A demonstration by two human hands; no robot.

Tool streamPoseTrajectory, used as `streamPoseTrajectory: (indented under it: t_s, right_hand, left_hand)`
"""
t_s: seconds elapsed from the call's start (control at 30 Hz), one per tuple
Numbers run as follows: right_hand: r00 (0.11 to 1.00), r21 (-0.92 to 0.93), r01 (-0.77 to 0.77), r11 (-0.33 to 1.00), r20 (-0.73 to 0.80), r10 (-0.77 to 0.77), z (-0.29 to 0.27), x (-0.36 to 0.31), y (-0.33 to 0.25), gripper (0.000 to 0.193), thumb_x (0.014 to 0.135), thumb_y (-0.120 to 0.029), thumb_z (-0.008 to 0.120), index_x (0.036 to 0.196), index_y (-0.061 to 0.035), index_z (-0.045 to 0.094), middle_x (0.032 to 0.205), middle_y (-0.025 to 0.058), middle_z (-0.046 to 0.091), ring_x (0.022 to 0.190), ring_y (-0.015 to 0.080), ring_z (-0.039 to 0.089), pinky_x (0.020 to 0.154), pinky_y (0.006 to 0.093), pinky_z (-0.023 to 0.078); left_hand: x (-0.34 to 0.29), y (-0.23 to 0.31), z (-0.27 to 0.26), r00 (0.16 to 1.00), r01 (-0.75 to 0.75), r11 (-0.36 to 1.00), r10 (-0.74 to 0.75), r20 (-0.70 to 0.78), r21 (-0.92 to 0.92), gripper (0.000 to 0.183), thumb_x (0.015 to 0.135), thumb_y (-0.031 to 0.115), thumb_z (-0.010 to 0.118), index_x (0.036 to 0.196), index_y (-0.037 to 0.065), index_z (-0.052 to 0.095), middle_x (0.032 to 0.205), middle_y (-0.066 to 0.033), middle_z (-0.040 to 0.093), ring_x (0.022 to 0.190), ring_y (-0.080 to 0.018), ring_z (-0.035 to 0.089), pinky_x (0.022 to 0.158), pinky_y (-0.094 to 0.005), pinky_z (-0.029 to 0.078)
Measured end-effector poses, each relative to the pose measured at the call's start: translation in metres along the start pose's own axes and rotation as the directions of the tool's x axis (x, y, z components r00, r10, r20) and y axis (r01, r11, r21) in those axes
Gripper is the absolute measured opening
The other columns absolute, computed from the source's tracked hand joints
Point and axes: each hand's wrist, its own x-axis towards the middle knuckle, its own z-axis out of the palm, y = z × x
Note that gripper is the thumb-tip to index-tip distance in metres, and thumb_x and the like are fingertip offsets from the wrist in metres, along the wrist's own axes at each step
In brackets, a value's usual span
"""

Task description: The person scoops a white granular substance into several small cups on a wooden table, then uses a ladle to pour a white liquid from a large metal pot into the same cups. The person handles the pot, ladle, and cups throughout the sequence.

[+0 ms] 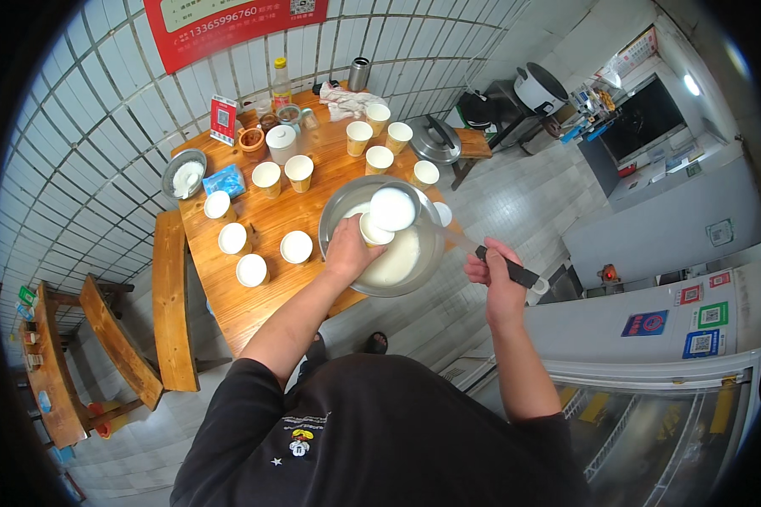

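Observation:
A large metal basin of white, milky liquid stands at the right corner of the wooden table. Over it, my left hand is wrapped round a paper cup with its mouth facing up. My right hand grips a ladle by its black handle. The ladle's round bowl, full of white liquid, is at the cup's far rim. I cannot tell whether liquid is flowing between them. Several other paper cups stand upright around the basin, to its left and beyond it.
Near the wall are a white lidded jar, an orange mug, a yellow-capped bottle, a steel tumbler and a cloth. A small bowl and blue packet lie left. A lidded pot sits right; a bench runs alongside.

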Motion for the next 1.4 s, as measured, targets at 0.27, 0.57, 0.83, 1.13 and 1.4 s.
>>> streamPoseTrajectory:
  t_s: [0.27,0.57,0.83,1.13,1.4]
  right_hand:
    - [0.994,-0.066,0.083,0.994,0.075,-0.078,0.005,-0.016,0.010,0.034,0.103,-0.013,0.057,0.132,0.0040,0.057,0.104,0.0164,0.072,0.087,0.0199,0.071,0.081,0.0325,0.058]
    - [0.657,-0.381,0.754,0.535,0.452,-0.604,0.004,-0.026,0.023,0.022,0.089,-0.001,0.067,0.110,0.0015,0.068,0.089,0.0160,0.073,0.078,0.0265,0.073,0.071,0.0351,0.058]
    - [0.599,-0.404,0.794,0.455,0.391,-0.699,0.009,-0.009,0.048,0.023,0.088,0.002,0.067,0.110,0.0002,0.069,0.092,0.0167,0.072,0.074,0.0319,0.070,0.068,0.0371,0.056]
    - [0.728,-0.408,0.685,0.603,0.423,-0.540,0.006,0.010,0.122,0.024,0.091,-0.005,0.069,0.116,-0.0023,0.069,0.086,0.0167,0.068,0.071,0.0304,0.067,0.064,0.0350,0.052]
    - [0.995,-0.055,-0.100,0.993,-0.023,0.099,0.007,0.024,0.163,0.030,0.098,-0.018,0.064,0.122,-0.0007,0.065,0.094,0.0152,0.074,0.071,0.0186,0.070,0.064,0.0300,0.055]
  left_hand:
    - [-0.006,0.006,-0.003,0.998,0.026,0.999,-0.024,-0.066,0.029,0.077,0.074,0.035,0.088,0.136,0.004,0.054,0.128,-0.0192,0.062,0.124,-0.0356,0.056,0.106,-0.0434,0.046]
    - [-0.011,-0.003,-0.001,0.989,0.022,0.999,-0.018,-0.149,0.029,0.076,0.073,0.036,0.088,0.133,0.004,0.056,0.125,-0.0178,0.064,0.119,-0.0357,0.058,0.103,-0.0437,0.048]
    - [-0.024,-0.012,-0.009,0.976,-0.003,1.000,0.001,-0.216,-0.010,0.072,0.071,0.032,0.090,0.129,0.005,0.058,0.120,-0.0194,0.064,0.116,-0.0376,0.059,0.100,-0.0453,0.050]
    - [-0.025,-0.029,-0.019,0.964,-0.078,0.997,0.082,-0.255,0.025,0.074,0.070,0.030,0.091,0.130,0.004,0.056,0.126,-0.0187,0.060,0.121,-0.0366,0.057,0.103,-0.0443,0.048]
    - [-0.025,-0.025,-0.021,0.972,-0.066,0.998,0.067,-0.226,0.013,0.074,0.071,0.030,0.091,0.131,0.005,0.057,0.125,-0.0182,0.061,0.121,-0.0354,0.057,0.103,-0.0440,0.048]
